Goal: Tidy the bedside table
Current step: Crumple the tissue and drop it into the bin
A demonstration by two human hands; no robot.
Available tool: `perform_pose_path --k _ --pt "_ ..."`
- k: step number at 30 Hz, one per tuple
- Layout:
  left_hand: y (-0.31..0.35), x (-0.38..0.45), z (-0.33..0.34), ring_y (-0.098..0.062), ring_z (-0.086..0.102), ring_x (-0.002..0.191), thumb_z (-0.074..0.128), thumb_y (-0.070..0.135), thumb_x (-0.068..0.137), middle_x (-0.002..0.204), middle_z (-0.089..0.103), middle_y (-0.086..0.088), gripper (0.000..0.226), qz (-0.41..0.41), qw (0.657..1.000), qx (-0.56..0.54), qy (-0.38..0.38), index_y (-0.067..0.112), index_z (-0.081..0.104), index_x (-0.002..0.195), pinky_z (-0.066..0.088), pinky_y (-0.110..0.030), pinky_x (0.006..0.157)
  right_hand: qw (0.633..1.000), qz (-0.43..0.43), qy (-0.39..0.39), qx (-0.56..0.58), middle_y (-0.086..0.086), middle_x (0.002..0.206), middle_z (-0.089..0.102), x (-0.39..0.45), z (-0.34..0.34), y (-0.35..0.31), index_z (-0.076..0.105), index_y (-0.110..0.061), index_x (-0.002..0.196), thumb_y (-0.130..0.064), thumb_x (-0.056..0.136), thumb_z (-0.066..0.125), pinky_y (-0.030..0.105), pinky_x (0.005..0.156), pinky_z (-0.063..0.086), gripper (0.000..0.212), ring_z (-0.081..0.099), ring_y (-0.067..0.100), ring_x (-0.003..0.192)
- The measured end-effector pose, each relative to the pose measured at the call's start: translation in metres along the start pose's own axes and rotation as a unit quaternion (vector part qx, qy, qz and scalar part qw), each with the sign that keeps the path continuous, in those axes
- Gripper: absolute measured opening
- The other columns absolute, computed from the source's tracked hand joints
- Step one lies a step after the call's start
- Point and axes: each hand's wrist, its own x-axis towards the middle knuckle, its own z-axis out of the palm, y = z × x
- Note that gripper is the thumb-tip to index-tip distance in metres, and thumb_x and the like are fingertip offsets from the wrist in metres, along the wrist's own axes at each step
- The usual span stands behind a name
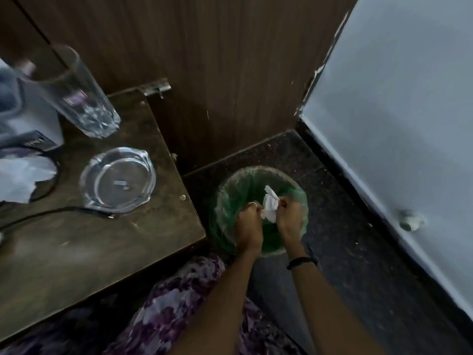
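A crumpled white paper (270,206) is held between both of my hands, directly above a round waste bin (230,198) lined with a green plastic bag. My left hand (249,222) pinches the paper's left side and wears a ring. My right hand (290,220) grips its right side; a dark band circles that wrist. The bin stands on the dark floor just right of the brown bedside table (107,254). On the table sit a clear glass ashtray (117,179), a tall empty drinking glass (82,96) and crumpled white tissue (21,175) at the left edge.
A black cable (51,212) runs across the table to the ashtray's front. A grey box-like item (28,116) stands at the table's back left. A wooden panel (217,60) rises behind the bin, a pale wall (396,111) on the right. Purple floral clothing (179,303) fills the bottom.
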Motion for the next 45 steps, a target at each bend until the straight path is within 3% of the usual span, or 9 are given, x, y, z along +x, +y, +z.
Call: perform_pose_path --k 3,6,15,21,24,31,39,42,45 --pt "-0.023 0.017 0.017 -0.025 0.060 0.106 0.045 0.013 0.095 0.115 0.065 -0.012 0.024 -0.017 1.000 -0.004 -0.026 0.010 0.061 0.114 0.044 -0.030 0.079 0.994 0.043 -0.063 -0.084 0.018 0.097 0.068 0.014 0.021 0.026 0.063 -0.004 0.092 -0.016 0.089 0.054 0.028 0.068 0.039 0.015 0.062 0.033 0.091" --pt "-0.041 0.028 0.027 -0.027 0.059 0.110 0.046 0.008 0.094 0.121 0.063 -0.012 0.033 -0.006 0.998 0.000 -0.055 0.014 0.056 0.125 0.047 -0.035 0.086 0.988 0.065 -0.069 -0.125 0.019 0.127 0.057 0.012 0.032 0.037 0.052 -0.007 0.127 -0.019 0.091 0.055 0.037 0.090 0.044 0.038 0.054 0.035 0.114" --pt "-0.019 0.018 0.017 -0.028 0.062 0.102 0.042 0.005 0.095 0.112 0.067 -0.012 0.027 -0.013 0.998 -0.039 -0.046 0.010 0.062 0.113 0.051 -0.035 0.080 0.995 0.070 -0.016 -0.075 0.015 0.100 0.069 -0.019 0.027 0.019 0.069 -0.010 0.102 -0.015 0.091 0.049 0.025 0.066 0.038 0.023 0.061 0.028 0.089" --pt "0.036 -0.037 -0.044 -0.005 0.058 0.094 0.046 0.006 0.094 0.109 0.067 -0.004 0.024 0.083 0.979 -0.185 0.026 0.012 0.064 0.109 0.039 -0.002 0.078 0.993 -0.027 0.105 0.043 0.006 0.085 0.069 -0.070 -0.007 -0.035 0.069 -0.012 0.095 -0.013 0.090 0.054 0.024 0.066 0.041 0.016 0.060 0.020 0.076" --pt "0.042 -0.071 -0.088 -0.002 0.057 0.089 0.048 0.004 0.093 0.103 0.067 -0.001 0.022 0.132 0.962 -0.220 0.092 0.011 0.065 0.104 0.040 -0.001 0.078 0.983 -0.119 0.119 0.079 -0.004 0.079 0.062 -0.106 -0.021 -0.073 0.069 -0.011 0.095 -0.011 0.090 0.054 0.019 0.061 0.042 0.016 0.056 0.009 0.066" --pt "0.015 -0.122 -0.209 0.001 0.061 0.089 0.054 -0.001 0.086 0.097 0.066 0.009 0.027 0.166 0.933 -0.228 0.223 0.018 0.067 0.101 0.044 -0.005 0.081 0.950 -0.296 -0.009 0.098 0.000 0.087 0.071 -0.196 -0.007 -0.156 0.068 -0.017 0.097 -0.007 0.089 0.053 0.028 0.071 0.049 0.020 0.064 0.015 0.080" --pt "-0.086 -0.145 -0.310 -0.008 0.057 0.096 0.055 0.002 0.087 0.109 0.062 0.004 0.029 0.061 0.921 -0.092 0.373 0.016 0.063 0.111 0.041 -0.014 0.075 0.889 -0.424 -0.161 -0.067 -0.006 0.097 0.071 -0.251 0.072 -0.238 0.067 -0.025 0.099 -0.026 0.088 0.058 0.028 0.068 0.050 0.014 0.065 0.013 0.088" --pt "-0.123 -0.137 -0.330 -0.023 0.049 0.111 0.062 0.014 0.085 0.120 0.056 -0.003 0.036 -0.029 0.928 -0.001 0.372 0.015 0.057 0.121 0.045 -0.036 0.079 0.854 -0.461 -0.166 -0.175 -0.003 0.113 0.064 -0.245 0.106 -0.257 0.058 -0.024 0.116 -0.029 0.089 0.055 0.029 0.068 0.043 0.028 0.062 0.020 0.097" --pt "-0.148 -0.128 -0.341 -0.024 0.041 0.121 0.064 0.022 0.084 0.135 0.046 -0.002 0.049 -0.076 0.951 0.061 0.292 0.020 0.050 0.131 0.044 -0.040 0.084 0.814 -0.486 -0.169 -0.270 0.004 0.129 0.048 -0.235 0.139 -0.267 0.041 -0.025 0.134 -0.032 0.086 0.061 0.036 0.078 0.047 0.053 0.058 0.028 0.106"
